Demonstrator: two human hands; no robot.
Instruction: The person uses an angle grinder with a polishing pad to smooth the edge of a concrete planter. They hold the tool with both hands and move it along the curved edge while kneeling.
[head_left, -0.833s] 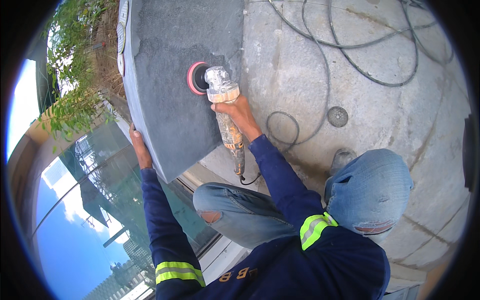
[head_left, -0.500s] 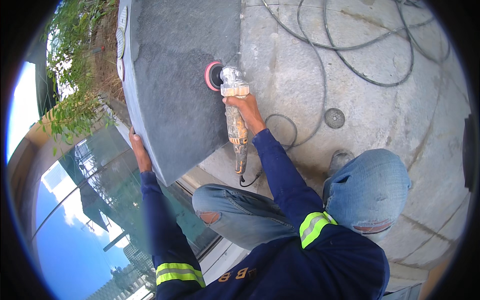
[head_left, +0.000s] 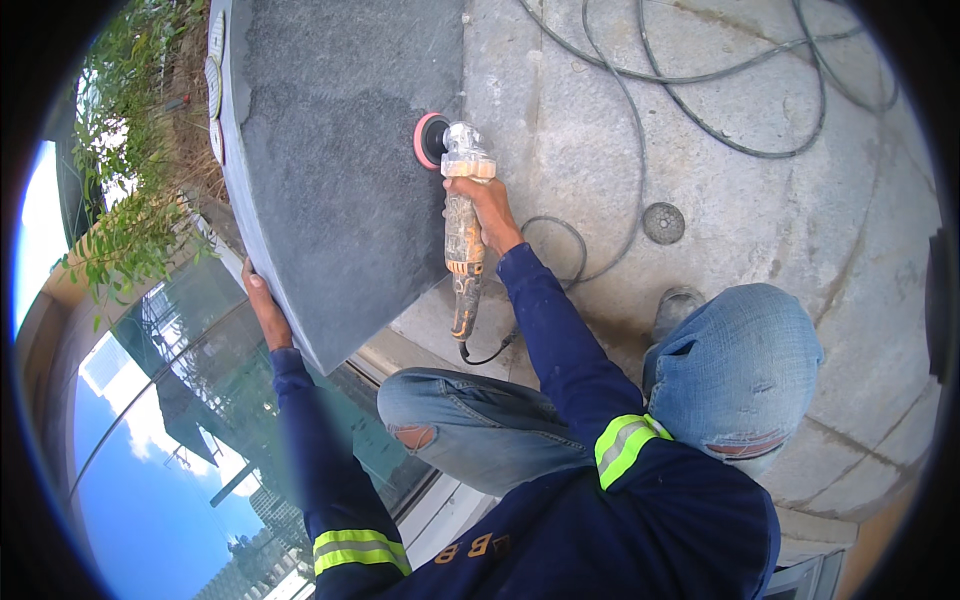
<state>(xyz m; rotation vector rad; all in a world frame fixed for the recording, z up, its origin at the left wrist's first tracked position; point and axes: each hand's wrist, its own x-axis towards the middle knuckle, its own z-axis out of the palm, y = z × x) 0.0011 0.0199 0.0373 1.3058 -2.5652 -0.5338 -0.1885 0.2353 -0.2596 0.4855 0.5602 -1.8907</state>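
Observation:
My right hand is wrapped round the body of a dusty, orange-and-grey angle grinder. Its round pad, pink at the rim and black at the back, stands tilted near the right edge of a dark grey, rough-surfaced wall. Whether the pad touches the surface I cannot tell. Against the pale left edge of that wall lies my left hand, fingers stretched along it and holding no tool. The cord leaves the grinder's lower end.
Long black cables loop over the concrete floor on the right, near a round grey drain cover. Beyond the wall's left edge are glass panes and leafy branches. White rope-like pieces lie on the upper left edge.
The grinder's pad has shifted slightly right across the wall, closer to its right edge. My left hand keeps its place on the left edge. The whole view has shifted a little.

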